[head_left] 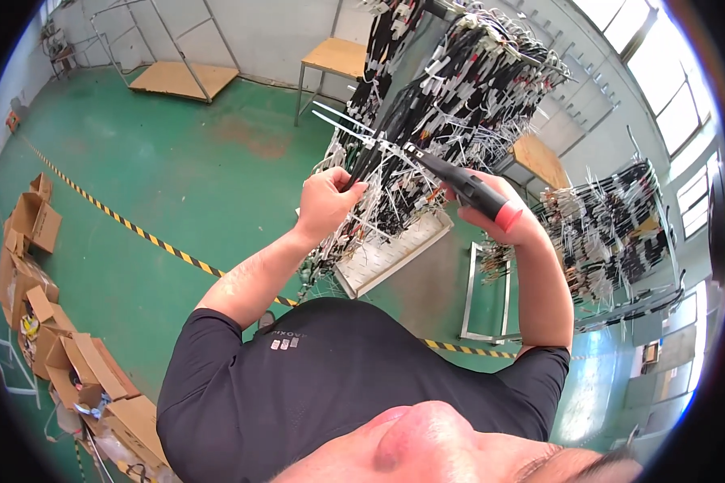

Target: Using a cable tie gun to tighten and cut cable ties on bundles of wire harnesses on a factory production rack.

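Observation:
My left hand (325, 203) is closed around a bundle of black cables (366, 167) at the left side of a hanging rack of wire harnesses (467, 88). Long white cable ties (342, 122) cross this bundle just above the hand, their tails sticking out to the left. In my right hand (524, 217) is a black cable tie gun (469, 187) with a red end. Its nose points up and left and is close to the ties on the bundle; whether it touches them I cannot tell.
A white metal tray (395, 253) sits under the harnesses. A second harness rack (604, 233) and a metal frame (468, 294) stand to the right. Cardboard boxes (84, 362) line the left. A wooden table (334, 56) and a wheeled frame cart (184, 79) are farther back. Yellow-black tape (149, 232) crosses the floor.

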Demonstrator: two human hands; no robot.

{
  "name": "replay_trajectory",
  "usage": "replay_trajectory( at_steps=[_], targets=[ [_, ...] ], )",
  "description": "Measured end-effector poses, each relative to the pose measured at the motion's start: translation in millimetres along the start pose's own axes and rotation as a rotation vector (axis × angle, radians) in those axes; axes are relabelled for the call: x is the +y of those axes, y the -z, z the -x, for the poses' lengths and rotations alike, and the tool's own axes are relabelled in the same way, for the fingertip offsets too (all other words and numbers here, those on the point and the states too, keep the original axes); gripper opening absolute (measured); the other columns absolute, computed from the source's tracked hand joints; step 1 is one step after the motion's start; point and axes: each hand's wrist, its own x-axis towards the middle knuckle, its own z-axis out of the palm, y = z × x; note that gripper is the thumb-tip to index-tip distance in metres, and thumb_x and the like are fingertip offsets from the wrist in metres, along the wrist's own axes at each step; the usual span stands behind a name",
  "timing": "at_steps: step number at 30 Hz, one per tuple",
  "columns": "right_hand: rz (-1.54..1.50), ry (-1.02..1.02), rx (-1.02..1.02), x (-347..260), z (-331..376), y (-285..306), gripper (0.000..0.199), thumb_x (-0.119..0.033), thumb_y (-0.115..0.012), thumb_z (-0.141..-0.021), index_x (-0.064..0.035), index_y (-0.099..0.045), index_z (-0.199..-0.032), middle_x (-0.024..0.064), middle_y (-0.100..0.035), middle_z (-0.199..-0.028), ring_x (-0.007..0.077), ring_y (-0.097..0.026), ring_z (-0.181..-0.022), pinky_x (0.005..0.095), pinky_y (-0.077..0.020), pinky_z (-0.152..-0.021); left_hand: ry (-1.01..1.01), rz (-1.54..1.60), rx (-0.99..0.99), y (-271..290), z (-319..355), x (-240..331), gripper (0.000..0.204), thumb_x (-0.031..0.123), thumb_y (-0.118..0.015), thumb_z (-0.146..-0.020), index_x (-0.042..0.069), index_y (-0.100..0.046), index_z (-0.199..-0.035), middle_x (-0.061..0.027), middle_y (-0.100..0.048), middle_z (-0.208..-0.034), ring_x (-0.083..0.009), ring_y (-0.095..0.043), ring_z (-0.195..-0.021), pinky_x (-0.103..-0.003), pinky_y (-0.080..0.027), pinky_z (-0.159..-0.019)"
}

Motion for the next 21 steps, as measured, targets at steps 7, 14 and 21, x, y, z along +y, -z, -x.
replay_trajectory(
  at_steps=[7,14,21],
  targets=[
    [0.143,0.133,-0.01,-2,-20,-12,0.036,-0.004,-0.072,-0.077,-0.0036,-0.064,-0.112,0.0149,-0.066,-0.095,0.0376,-0.064,-0.087,0.0433,-0.054,-0.083,-0.1,-0.333,0.057,9,8,26,0.024,0.026,-0.086,-0.087,0.003,-0.078,-0.09,-0.0125,-0.077,-0.076,-0.0212,-0.072,-0.065,-0.036,-0.056,-0.064],
    [0.376,0.176,0.057,4,-31,-33,0.034,-0.004,-0.069,-0.08,-0.0034,-0.064,-0.113,0.0141,-0.065,-0.094,0.0338,-0.067,-0.087,0.0405,-0.0556,-0.083,-0.194,-0.456,0.101,11,9,30,0.023,0.027,-0.084,-0.087,0.005,-0.077,-0.088,-0.0143,-0.077,-0.078,-0.0313,-0.075,-0.07,-0.042,-0.058,-0.066],
    [0.308,-0.167,0.147,19,-27,-54,0.016,-0.016,-0.076,-0.089,-0.0039,-0.07,-0.098,0.0155,-0.069,-0.087,0.0366,-0.07,-0.082,0.0438,-0.0559,-0.079,-0.201,-0.441,0.089,10,9,34,0.023,0.025,-0.085,-0.087,0.004,-0.076,-0.085,-0.015,-0.075,-0.075,-0.0281,-0.074,-0.066,-0.041,-0.056,-0.065]
  ],
)
